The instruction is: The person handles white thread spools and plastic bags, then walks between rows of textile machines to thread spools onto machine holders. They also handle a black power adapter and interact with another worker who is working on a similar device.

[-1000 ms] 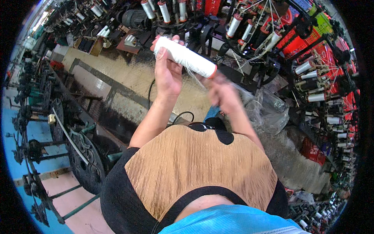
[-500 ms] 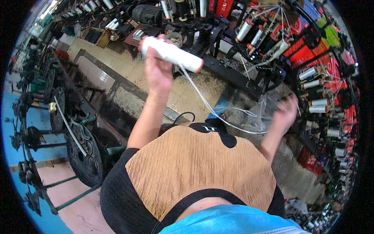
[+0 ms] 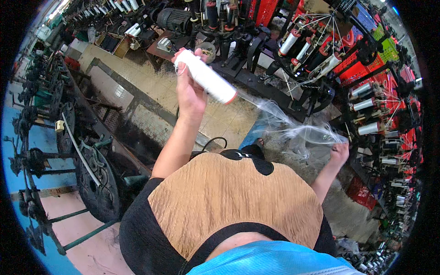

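A large bobbin of white yarn (image 3: 208, 79) with reddish ends lies slantwise in my left hand (image 3: 190, 94), whose fingers wrap round its upper left end. From the bobbin's lower right end a loose, fluffy bundle of white yarn (image 3: 293, 126) stretches across to my right hand (image 3: 339, 153). That hand is closed on the yarn at the right, with the strands blurred by motion just above it. Both hands are raised in front of my body, far apart. The fingers under the bobbin are partly hidden.
Braiding machines with white bobbins (image 3: 365, 104) line the right side. A machine with red-ended bobbins (image 3: 288, 43) stands ahead, beside a grey motor (image 3: 174, 18). Dark machine discs (image 3: 98, 188) stand at the left. Red plastic (image 3: 361, 193) lies on the floor at the right.
My left hand has shifted slightly right and down with the bobbin, which tilts more steeply. My right hand has lowered, and the slack, hanging yarn now stretches out as a spread bundle.
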### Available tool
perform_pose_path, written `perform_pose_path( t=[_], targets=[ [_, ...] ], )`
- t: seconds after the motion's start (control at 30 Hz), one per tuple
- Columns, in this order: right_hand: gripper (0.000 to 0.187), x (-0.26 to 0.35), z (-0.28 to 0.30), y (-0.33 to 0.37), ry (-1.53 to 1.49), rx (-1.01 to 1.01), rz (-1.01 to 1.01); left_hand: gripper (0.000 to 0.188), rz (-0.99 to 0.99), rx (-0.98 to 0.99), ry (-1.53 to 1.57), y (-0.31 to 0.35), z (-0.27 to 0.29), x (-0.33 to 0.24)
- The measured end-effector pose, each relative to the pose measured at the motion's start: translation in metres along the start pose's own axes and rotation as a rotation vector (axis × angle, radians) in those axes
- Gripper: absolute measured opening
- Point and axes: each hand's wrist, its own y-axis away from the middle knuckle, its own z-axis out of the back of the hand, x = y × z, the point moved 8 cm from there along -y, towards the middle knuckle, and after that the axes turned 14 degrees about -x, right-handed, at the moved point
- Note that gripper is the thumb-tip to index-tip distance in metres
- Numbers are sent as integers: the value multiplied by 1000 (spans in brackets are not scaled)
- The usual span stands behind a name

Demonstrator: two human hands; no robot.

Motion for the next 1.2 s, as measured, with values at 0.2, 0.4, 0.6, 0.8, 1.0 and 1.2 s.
perform_pose_path(
  t=[0.2, 0.4, 0.6, 0.8, 1.0, 1.2],
  targets=[
    [29, -10, -61, 64, 218, -423, 566, 48, 140, -49, 50, -1, -2, 18],
    [39, -303, -213, 227, 752, 753, -423, 43, 676, 75, 198, 32, -42, 87],
    [23, -284, -208, 199, 757, 519, -305, 49, 876, 179, 137, 12, -20, 72],
    [21, -226, -232, 127, 526, 485, -254, 89, 972, 746, -531, 80, -3, 81],
    [24, 11, -148, 31, -178, -175, 161, 98, 293, 1093, -1411, 56, -1, 45],
    [7, -115, -218, 112, 322, 230, 136, 76, 170, 1193, -1522, 54, -25, 49]
  ],
)
